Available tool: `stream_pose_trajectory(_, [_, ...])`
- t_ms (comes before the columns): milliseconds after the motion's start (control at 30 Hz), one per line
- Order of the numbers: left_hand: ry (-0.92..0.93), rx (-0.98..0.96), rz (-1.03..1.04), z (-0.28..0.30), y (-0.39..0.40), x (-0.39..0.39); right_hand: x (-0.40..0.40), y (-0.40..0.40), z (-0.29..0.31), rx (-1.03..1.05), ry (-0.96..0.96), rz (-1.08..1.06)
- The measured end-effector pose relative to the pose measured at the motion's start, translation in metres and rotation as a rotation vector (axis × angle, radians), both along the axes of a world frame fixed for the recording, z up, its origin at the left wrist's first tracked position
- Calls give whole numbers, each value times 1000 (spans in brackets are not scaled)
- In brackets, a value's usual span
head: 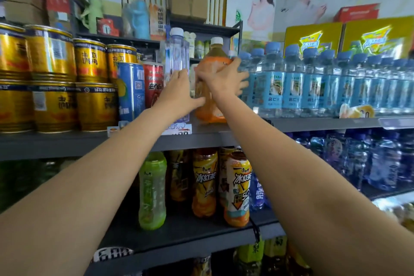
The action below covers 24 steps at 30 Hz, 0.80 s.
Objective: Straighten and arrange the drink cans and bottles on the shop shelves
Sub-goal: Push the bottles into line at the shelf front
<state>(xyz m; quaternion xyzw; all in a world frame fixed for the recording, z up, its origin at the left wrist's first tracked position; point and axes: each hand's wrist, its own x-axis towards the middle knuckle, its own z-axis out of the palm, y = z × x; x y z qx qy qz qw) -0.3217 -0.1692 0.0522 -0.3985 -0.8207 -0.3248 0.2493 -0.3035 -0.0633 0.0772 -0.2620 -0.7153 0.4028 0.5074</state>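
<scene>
On the upper shelf (67,141) a large orange tea bottle (209,110) with a white cap stands between a tall clear bottle (177,56) and a row of blue-capped water bottles (313,83). My right hand (224,80) grips the orange bottle round its middle. Over the front of the clear bottle lies my left hand (179,92), fingers up against it and thumb reaching toward the orange bottle. A blue can (131,89) and a red can (153,83) stand just left of the clear bottle.
Gold cans (51,78) are stacked two high at the far left. The lower shelf (179,237) holds a green bottle (152,190), iced-tea bottles (237,188) and dark blue water bottles (369,163). Yellow cartons (313,38) sit behind the water bottles; boxes are piled on top.
</scene>
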Motion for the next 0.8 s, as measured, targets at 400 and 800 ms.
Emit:
stream_pose_trajectory(400, [-539, 481, -547, -25, -135, 78, 116, -199, -25, 236, 173, -204])
stream_pose_trajectory(800, [-561, 33, -432, -163, -281, 66, 123, -327, -195, 197, 37, -57])
